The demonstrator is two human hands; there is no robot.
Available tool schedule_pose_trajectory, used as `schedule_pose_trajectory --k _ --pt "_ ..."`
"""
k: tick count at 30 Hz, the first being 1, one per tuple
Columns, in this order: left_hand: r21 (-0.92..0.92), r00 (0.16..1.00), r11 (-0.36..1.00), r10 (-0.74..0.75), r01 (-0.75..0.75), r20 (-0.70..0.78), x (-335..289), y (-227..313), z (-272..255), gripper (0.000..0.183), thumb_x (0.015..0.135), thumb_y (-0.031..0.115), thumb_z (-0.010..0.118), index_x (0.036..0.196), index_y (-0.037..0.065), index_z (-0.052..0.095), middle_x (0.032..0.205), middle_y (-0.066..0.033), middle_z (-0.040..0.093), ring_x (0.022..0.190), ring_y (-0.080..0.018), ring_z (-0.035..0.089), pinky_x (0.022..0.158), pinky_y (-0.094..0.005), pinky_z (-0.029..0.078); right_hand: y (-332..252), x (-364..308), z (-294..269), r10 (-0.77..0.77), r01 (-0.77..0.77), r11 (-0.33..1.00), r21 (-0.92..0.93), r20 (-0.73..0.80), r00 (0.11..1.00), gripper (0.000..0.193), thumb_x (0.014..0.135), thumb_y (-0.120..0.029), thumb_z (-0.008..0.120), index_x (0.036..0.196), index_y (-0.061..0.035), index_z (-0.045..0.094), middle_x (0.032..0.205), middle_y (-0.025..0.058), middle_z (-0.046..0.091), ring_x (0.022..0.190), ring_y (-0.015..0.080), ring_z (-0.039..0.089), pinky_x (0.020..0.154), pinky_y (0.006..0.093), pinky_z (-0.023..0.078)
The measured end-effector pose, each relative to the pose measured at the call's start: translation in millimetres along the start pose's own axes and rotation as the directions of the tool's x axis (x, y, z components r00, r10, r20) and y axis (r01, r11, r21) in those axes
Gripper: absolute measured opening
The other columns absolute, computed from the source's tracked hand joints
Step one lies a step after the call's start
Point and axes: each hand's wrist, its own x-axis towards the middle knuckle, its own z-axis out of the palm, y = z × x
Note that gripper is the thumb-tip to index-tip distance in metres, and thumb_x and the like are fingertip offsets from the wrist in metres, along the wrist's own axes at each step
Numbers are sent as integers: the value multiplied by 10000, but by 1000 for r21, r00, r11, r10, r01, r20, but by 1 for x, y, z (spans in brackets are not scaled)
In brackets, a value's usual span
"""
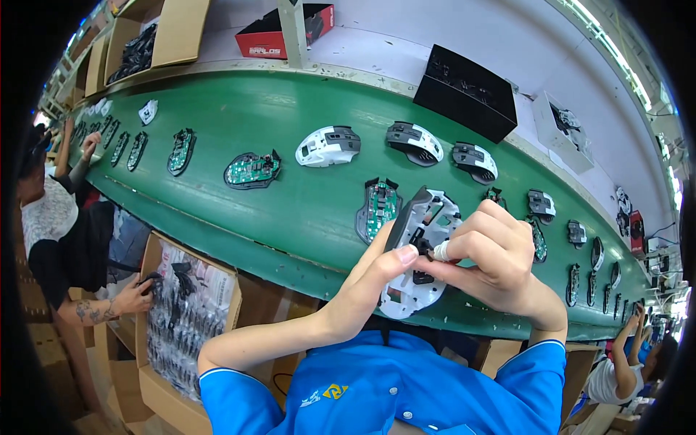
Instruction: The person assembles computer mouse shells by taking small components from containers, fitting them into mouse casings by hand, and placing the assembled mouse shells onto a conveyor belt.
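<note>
Over green worktop [312, 217], handheld shell [415, 296], shirt logo [335, 391], lettered red box [254, 45]

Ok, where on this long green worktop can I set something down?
Bare green worktop lies left of your left hand, below the white-and-grey mouse shell, between two black mouse bases with green circuit boards. Right of your right hand, it's crowded.

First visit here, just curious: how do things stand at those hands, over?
Left hand holding white mouse shell. Right hand at small black part inside it. Circuit board just beyond the shell, not between the hands.
</note>
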Motion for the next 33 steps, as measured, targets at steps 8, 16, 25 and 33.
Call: schedule_pose_trajectory --k 8,16,25,33 --pt "198 991 974 95 -113 96 -11 -1 7 655 899 406 395 1419 54 208 1317 -120 408 1200 -183 432 978 -320 371 -15 -5 1 0 -9 996 -87 -98 995 258 568 -101 797 623 -95 544 573 -4 469 482 135 438 361 259 291" --pt "63 992 998 -2 -6 128 -16 6 7 628 901 353 421 1436 113 198 1346 -93 387 1224 -201 416 988 -364 371 -29 -6 -1 115 -103 947 -306 22 993 236 624 -177 765 633 -127 534 612 -10 438 525 136 451 389 274 333" --pt "-12 999 999 38 -38 39 -12 6 -1 528 868 113 454 1364 40 289 1141 -78 492 1061 -143 499 918 -283 417 -31 2 -24 228 -187 941 -281 120 966 220 658 -158 748 850 -112 652 734 -3 529 632 157 528 454 283 415" --pt "174 997 984 19 -32 75 -13 16 -3 651 784 44 472 1397 7 258 1230 -98 459 1146 -152 454 962 -308 387 -25 14 -16 209 -188 977 -100 288 935 273 598 -72 758 855 -134 691 752 11 551 656 181 526 495 292 405"
